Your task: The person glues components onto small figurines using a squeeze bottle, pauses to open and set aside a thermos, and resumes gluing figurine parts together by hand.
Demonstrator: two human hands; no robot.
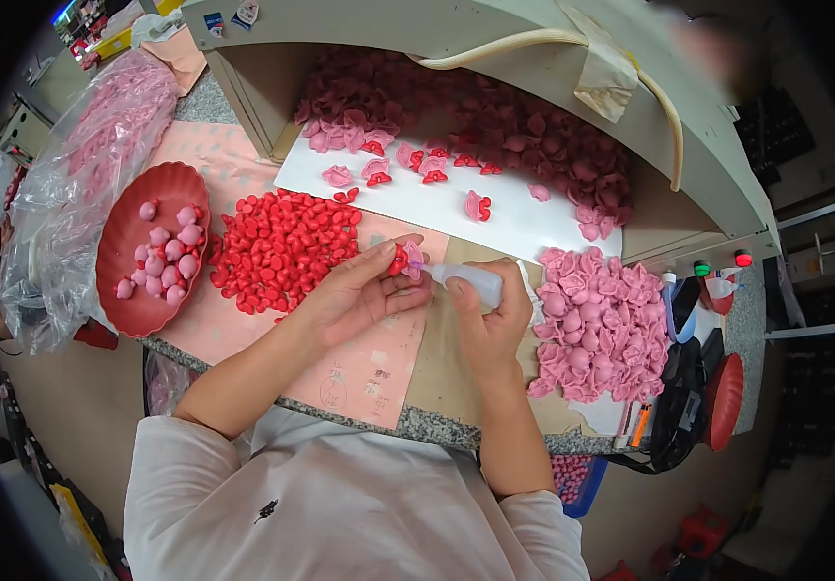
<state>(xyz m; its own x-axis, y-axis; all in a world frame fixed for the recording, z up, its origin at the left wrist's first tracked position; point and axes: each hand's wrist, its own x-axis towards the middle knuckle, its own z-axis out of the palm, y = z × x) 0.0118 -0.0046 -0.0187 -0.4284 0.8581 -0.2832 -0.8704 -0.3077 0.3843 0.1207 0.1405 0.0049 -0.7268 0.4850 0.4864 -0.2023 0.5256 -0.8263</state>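
My left hand [355, 290] pinches a small pink-and-red plastic piece [412, 256] between thumb and fingertips, palm turned up. In my right hand [495, 329] is a whitish squeeze bottle [476, 284], its thin nozzle pointing left at the piece; whether the tip touches it I cannot tell. Left of my left hand lies a heap of glossy red pieces [287, 247]. A pile of pink shell-like pieces [600, 324] is to the right of my right hand. Beyond both hands, several pink-and-red pieces [477, 205] are spread on a white sheet [388, 200].
A red scalloped dish [117, 305] with round pink pieces stands at the left, beside a clear plastic bag [40, 261]. A grey hood [359, 29] arches over the back, with more pink pieces under it. An orange pen [641, 424] and black cables lie at right.
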